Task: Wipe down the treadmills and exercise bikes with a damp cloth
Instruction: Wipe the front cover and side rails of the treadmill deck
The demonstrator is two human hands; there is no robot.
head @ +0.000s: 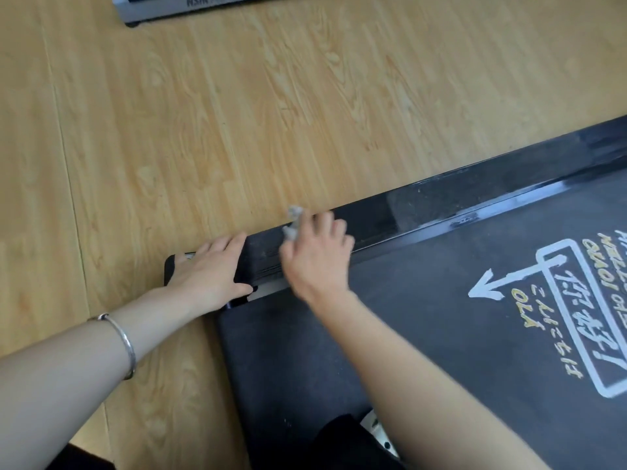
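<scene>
A black treadmill lies low across the lower right, with a glossy side rail (441, 201) and a dark belt (424, 334) printed with a white arrow and lettering. My left hand (210, 269) rests flat on the rail's rear end cap, fingers straight. My right hand (317, 256) is blurred over the rail just to the right and holds a small grey cloth (294, 222) that sticks out past its fingers. How the cloth touches the rail is hidden by the blur.
Light wooden floor (203, 113) fills the left and top. The grey base of another machine (183, 8) sits at the top edge. A silver bangle (127, 344) circles my left wrist. Dark clothing shows at the bottom.
</scene>
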